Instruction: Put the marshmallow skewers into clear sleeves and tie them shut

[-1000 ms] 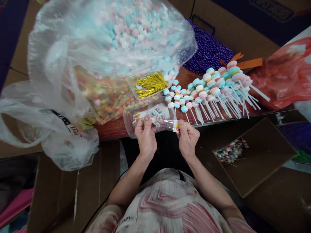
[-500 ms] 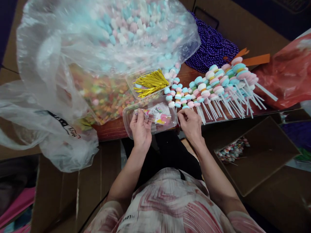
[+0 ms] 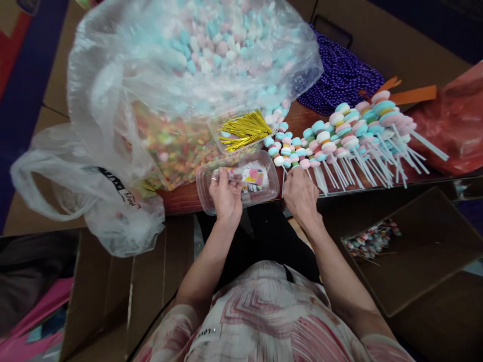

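Note:
My left hand [image 3: 227, 200] is closed in a pinch on a clear printed plastic bag [image 3: 234, 174], above a shallow clear plastic tub [image 3: 202, 188]. More printed packaging [image 3: 255, 177] shows in the tub. To the right, my right hand [image 3: 302, 195] is curled shut at the near end of a row of candy skewers [image 3: 323, 143], pink, blue and white candies on white sticks. Its fingertips are turned away, so what they hold is hidden. Gold twist ties [image 3: 245, 129] lie in another clear container [image 3: 221, 146] just beyond the tub.
Big clear bags of pastel candies [image 3: 211, 50] and gummy rings [image 3: 181, 151] cover the left of the reddish-brown table [image 3: 181, 200]. Purple bead strings [image 3: 335, 75] and a red bag [image 3: 449, 120] lie right. An open cardboard box [image 3: 415, 251] below holds wrapped skewers [image 3: 372, 241].
The whole view has shifted, so things appear farther right. My right hand has turned knuckles-up and moved over the nearest sticks. My left hand keeps its pinch above the tub.

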